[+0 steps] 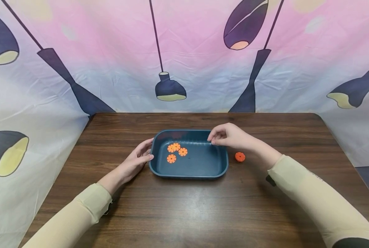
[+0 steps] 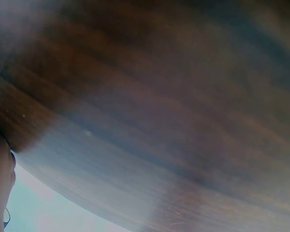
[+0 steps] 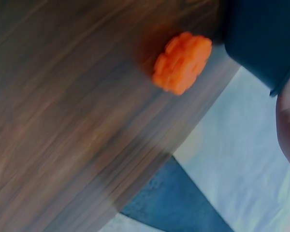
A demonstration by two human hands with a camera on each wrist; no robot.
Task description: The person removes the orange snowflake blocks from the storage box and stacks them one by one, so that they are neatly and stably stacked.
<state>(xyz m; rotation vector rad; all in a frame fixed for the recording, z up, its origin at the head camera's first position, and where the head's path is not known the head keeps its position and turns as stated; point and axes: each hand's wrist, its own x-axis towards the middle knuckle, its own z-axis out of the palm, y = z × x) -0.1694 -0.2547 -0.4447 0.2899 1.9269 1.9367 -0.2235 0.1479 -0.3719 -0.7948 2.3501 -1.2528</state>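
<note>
**Four orange discs (image 1: 171, 158) inside one blue tray (image 1: 200, 165), one orange stack (image 1: 240, 157) outside**

Nearest, at lower left and lower right of the frame, two pale sleeves (image 1: 68, 218). Then one wooden tabletop (image 1: 184, 210). Right of centre, just beside the tray, the stack, number of pieces unclear. Left of centre, left hand (image 1: 136, 161) gripping the tray's left end. In the tray's left half, the discs, two overlapping. Over its upper right corner, right hand (image 1: 229, 136), fingers bent; cannot tell whether pinching anything. Farthest, across the top, one printed cloth backdrop (image 1: 119, 41).
</note>
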